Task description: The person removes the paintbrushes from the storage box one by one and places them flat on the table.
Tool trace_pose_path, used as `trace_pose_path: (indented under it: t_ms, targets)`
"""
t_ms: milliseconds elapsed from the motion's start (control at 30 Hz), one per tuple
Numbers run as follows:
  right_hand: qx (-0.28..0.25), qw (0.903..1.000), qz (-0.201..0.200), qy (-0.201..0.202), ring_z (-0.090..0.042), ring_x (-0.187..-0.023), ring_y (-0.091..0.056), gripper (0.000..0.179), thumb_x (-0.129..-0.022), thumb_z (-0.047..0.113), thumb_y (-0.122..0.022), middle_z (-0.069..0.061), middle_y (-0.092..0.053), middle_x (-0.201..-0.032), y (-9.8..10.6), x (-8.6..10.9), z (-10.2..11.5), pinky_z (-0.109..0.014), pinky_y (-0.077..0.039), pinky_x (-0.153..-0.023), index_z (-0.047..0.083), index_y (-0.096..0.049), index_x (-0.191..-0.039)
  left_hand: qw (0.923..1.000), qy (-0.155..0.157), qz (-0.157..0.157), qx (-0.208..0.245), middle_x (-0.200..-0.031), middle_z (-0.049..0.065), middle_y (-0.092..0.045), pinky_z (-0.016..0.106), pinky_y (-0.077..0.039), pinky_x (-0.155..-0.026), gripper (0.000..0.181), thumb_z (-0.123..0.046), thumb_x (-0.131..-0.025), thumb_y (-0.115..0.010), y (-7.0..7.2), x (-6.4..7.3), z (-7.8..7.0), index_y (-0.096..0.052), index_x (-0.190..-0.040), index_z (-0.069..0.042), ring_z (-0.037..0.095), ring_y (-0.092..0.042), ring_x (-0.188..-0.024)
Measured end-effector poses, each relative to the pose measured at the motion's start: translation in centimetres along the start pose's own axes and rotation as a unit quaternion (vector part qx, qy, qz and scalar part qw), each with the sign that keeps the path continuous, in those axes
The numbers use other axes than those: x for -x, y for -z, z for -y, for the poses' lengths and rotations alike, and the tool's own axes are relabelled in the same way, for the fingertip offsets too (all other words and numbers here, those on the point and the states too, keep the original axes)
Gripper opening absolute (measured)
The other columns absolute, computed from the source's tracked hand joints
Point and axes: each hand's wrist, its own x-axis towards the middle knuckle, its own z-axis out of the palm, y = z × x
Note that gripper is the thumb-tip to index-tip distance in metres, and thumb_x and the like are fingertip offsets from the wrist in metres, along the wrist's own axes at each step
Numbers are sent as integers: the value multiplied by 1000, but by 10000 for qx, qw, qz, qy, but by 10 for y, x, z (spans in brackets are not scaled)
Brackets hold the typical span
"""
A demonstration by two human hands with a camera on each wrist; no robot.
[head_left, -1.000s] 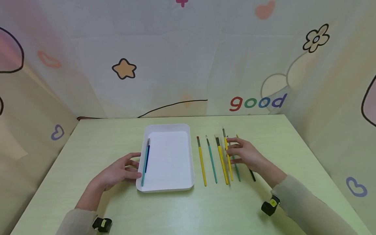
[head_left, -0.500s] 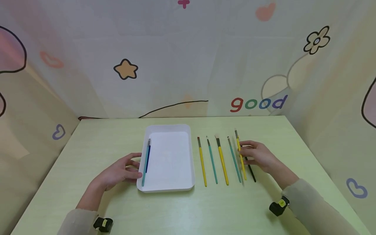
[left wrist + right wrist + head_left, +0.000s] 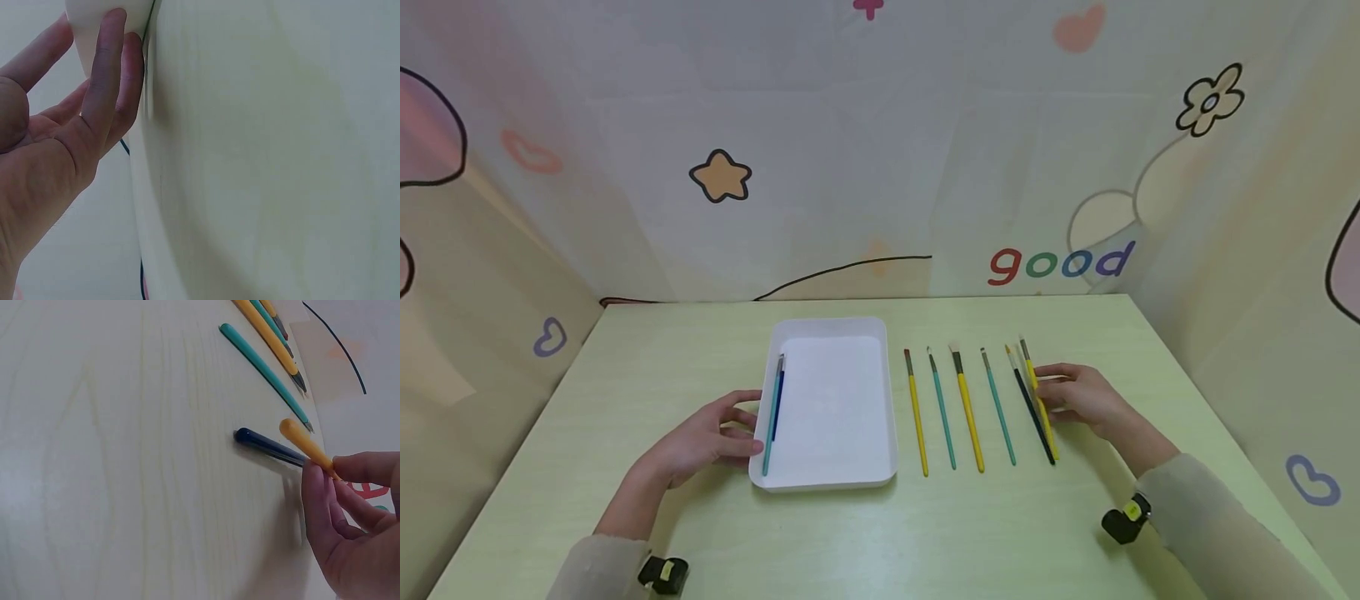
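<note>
In the head view my right hand (image 3: 1086, 400) pinches a yellow-handled paintbrush (image 3: 1047, 421) between thumb and fingers. The brush overlaps a black-handled paintbrush (image 3: 1027, 393) on the table; the right wrist view shows the yellow handle end (image 3: 303, 440) standing above the dark handle (image 3: 269, 447). My left hand (image 3: 707, 437) rests its spread fingertips against the left side of a white tray (image 3: 831, 483). Seen from the left wrist, the fingers (image 3: 107, 69) lie along the tray's outer wall (image 3: 84, 28). A light-blue paintbrush (image 3: 770, 433) and a dark-blue one (image 3: 777, 404) lie inside the tray along its left wall.
Between tray and right hand lie a yellow paintbrush (image 3: 916, 417), a teal one (image 3: 942, 408), a thicker yellow one (image 3: 967, 412) and another teal one (image 3: 998, 408), roughly parallel. A printed curtain (image 3: 820, 208) hangs behind and beside the table (image 3: 850, 550).
My right hand has carried the yellow paintbrush rightward, past the right-hand teal brush and across the black one. The left hand and the tray have stayed in place.
</note>
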Motion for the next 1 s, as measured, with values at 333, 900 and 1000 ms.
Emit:
trace_pose_path:
  t_ms: [333,900,1000]
  targets:
    - [672,9968,-421,107,-22,-93,-67,46,-102,13,-62,-27,-60,-127,4,1,-5,-34,-61,-80,-10,-51,-140,10000,22,9,3,-130,27,-51,44,-59,-87,83,-2,-90,-78,0,0,-1,-29,-157,-1,32,-64,-105]
    - [1304,9856,-1059,206,-24,-86,-65,35,-97,5,-65,-27,-63,-117,2,-1,-8,-31,-61,-66,-12,-61,-127,10000,78,-27,-44,-130,26,-51,44,-59,-88,83,-2,-89,-79,0,0,-2,-30,-157,-3,32,-63,-105]
    - [1401,9831,-1143,298,-25,-85,-65,33,-97,6,-66,-27,-63,-116,1,-3,-11,-30,-61,-66,-12,-62,-126,10000,71,-12,-17,-130,26,-51,44,-59,-87,83,-1,-89,-78,0,0,-1,-30,-157,-3,32,-64,-105]
